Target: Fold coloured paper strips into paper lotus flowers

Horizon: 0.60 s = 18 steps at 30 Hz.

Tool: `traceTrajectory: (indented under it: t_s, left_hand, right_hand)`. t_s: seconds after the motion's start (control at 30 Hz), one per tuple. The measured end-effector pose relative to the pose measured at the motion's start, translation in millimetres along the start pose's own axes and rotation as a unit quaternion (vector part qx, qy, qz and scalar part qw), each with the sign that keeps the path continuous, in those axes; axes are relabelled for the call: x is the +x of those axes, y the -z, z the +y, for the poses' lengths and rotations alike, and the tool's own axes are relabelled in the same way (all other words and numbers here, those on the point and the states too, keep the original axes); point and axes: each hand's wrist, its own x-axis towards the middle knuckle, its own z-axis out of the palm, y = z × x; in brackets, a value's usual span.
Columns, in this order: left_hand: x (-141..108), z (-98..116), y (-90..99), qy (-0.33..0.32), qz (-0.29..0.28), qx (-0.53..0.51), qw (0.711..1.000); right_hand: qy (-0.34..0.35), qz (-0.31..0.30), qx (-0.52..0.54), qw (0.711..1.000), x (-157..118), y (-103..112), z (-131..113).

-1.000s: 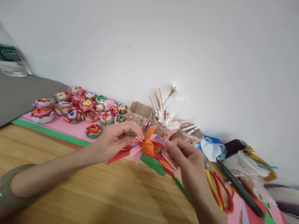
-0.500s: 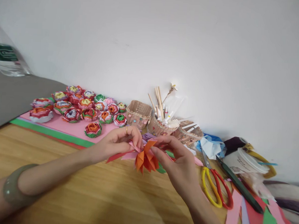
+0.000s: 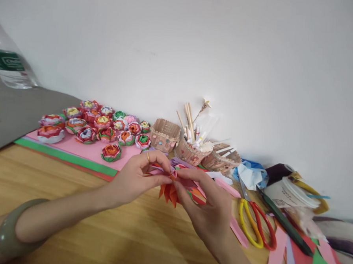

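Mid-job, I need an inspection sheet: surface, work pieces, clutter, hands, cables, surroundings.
Surface: wood-grain tabletop.
Work pieces: folded paper piece, orange points hanging below the fingertips; multicoloured paper flowers, many on a pink sheet.
Clutter: scissors, paper strips, lidded white tub, three decorated baskets at the wall.
Hands: left hand and right hand both pinch the folded paper piece.
Cables: nothing seen.
Surroundings: pale wall behind; plastic bottle, far left, partly cut off.

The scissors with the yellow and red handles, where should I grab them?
Probably by the yellow and red looped handles, coming from the near side: the loops face the person, while the narrow grey blades point away, so your grip would avoid the cutting edges.
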Motion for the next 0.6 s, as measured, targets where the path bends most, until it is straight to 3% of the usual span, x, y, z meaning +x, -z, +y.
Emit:
traceTrajectory:
  t_s: [0.17,0.4,0.6]
  left_hand:
    - [-1.8,4.3,3.3,-0.14,-0.016,0.109,0.984]
    - [-3.1,3.4,3.2,-0.26,0.004,0.181,0.948]
    - [-3.0,4.7,2.8,-0.277,0.004,0.193,0.941]
  right_hand:
    - [0.023,-0.001,0.011,1.0,-1.5,1.4,-0.1]
    - [0.063,-0.004,0.02,0.998,-0.5,2.7,-2.1]
    - [0.099,0.013,-0.017,0.995,-2.1,0.8,-0.7]
